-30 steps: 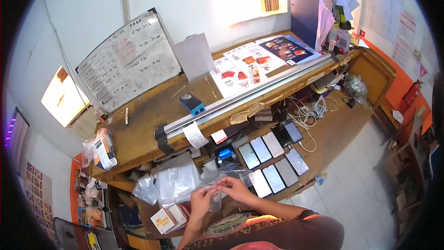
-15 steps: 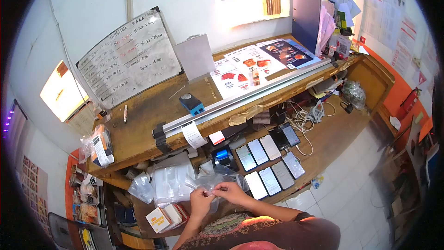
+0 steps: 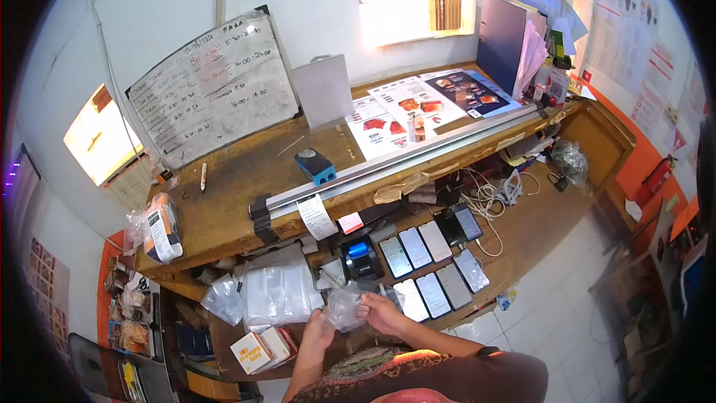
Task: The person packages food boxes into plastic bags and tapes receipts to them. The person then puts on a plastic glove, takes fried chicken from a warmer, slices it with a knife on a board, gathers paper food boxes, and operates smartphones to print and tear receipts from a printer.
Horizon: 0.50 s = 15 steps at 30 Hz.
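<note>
A clear plastic bag (image 3: 344,308) is stretched between my two hands over the front of the desk. My left hand (image 3: 319,330) pinches its left side, and my right hand (image 3: 380,315) grips its right edge. The bag looks thin and crumpled; I cannot make out anything inside. Left of it lies a stack of clear plastic bags (image 3: 280,291). Just behind the held bag stands a small black printer (image 3: 360,260) with a blue lit part. Nearest my left forearm are small printed boxes (image 3: 257,351).
Several lit phones (image 3: 432,291) lie in two rows to the right. White cables (image 3: 486,205) are tangled behind them. A raised shelf (image 3: 216,209) holds a blue-black device (image 3: 315,166) and printed menus (image 3: 406,108); a receipt (image 3: 316,216) hangs off its edge.
My hands have moved apart from being close together, and the plastic bag is now spread between them. The camera view has shifted slightly.
</note>
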### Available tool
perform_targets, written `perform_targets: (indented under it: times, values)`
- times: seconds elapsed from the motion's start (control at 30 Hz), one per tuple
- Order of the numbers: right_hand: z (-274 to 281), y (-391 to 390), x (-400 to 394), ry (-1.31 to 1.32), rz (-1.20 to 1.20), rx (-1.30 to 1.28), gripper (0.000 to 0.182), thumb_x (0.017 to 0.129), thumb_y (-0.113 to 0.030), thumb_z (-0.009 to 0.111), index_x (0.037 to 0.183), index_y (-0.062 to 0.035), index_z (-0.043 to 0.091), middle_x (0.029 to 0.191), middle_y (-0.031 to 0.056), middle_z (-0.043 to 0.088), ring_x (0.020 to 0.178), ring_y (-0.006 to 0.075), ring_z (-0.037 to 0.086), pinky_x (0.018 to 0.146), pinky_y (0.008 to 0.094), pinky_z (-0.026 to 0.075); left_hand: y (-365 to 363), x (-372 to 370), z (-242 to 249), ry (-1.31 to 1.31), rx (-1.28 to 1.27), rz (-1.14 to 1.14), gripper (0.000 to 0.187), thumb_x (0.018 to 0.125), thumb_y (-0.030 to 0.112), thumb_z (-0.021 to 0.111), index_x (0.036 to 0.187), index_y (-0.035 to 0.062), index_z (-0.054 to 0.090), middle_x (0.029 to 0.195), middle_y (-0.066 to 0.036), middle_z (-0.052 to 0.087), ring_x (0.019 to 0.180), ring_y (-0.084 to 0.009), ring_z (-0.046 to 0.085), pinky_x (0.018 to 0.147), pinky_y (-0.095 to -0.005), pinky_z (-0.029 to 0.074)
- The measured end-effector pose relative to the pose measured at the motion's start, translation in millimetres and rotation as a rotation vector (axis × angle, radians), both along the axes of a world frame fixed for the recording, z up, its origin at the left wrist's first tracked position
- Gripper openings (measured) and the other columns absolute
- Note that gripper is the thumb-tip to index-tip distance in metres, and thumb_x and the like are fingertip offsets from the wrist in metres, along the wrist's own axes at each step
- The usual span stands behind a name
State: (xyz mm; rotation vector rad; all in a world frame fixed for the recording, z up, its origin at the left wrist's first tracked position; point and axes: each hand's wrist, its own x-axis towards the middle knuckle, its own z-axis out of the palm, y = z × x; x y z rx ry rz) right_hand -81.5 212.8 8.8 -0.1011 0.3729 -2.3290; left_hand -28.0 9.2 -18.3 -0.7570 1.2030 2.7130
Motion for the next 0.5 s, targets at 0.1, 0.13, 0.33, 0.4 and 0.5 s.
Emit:
perform_targets:
  times: [0.1,0.13,0.33,0.4,0.5]
  values:
    - [12,12,-2,0.230,0.025,0.440,0.018,0.092,-0.015,0.069,0.087,-0.0097,0.053,0.082,-0.0006,0.057,0.078,0.0090,0.057,0.068,0.0250,0.046,-22,10,7,-0.028,0.403,0.045,0.011,0.094,0.007,0.056,0.104,0.0040,0.059,0.085,-0.003,0.063,0.077,-0.0181,0.062,0.074,-0.0336,0.052]
    - [13,15,-4,0.233,0.025,0.443,0.018,0.092,-0.015,0.069,0.087,-0.0097,0.053,0.082,-0.0006,0.057,0.078,0.0090,0.057,0.068,0.0250,0.046,-28,14,14,0.041,0.609,-0.013,0.010,0.094,0.006,0.054,0.102,0.0056,0.059,0.076,-0.002,0.060,0.069,-0.0168,0.059,0.068,-0.0316,0.051]
    - [12,44,-29,0.351,-0.156,0.752,0.025,0.080,0.002,0.074,0.088,-0.0097,0.054,0.076,-0.0028,0.056,0.066,0.0062,0.053,0.058,0.0216,0.043,-16,18,66,0.043,0.153,-0.050,0.006,0.091,0.004,0.058,0.092,0.0102,0.057,0.068,0.001,0.053,0.060,-0.0129,0.051,0.054,-0.0293,0.043]
    - [35,43,-30,0.350,-0.282,0.716,0.023,0.081,0.002,0.072,0.089,-0.0084,0.054,0.073,-0.0033,0.055,0.063,0.0048,0.051,0.057,0.0200,0.042,8,16,101,0.017,-0.093,-0.069,0.007,0.090,0.004,0.060,0.089,0.0098,0.056,0.067,0.001,0.052,0.061,-0.0123,0.051,0.053,-0.0284,0.042]
    - [53,28,-25,0.318,-0.383,0.782,0.020,0.084,0.001,0.072,0.091,-0.0076,0.055,0.067,-0.0046,0.052,0.058,0.0038,0.049,0.053,0.0201,0.040,1,16,76,0.086,-0.664,-0.224,0.011,0.087,0.001,0.062,0.083,0.0080,0.054,0.069,0.000,0.054,0.060,-0.0109,0.052,0.051,-0.0267,0.042]
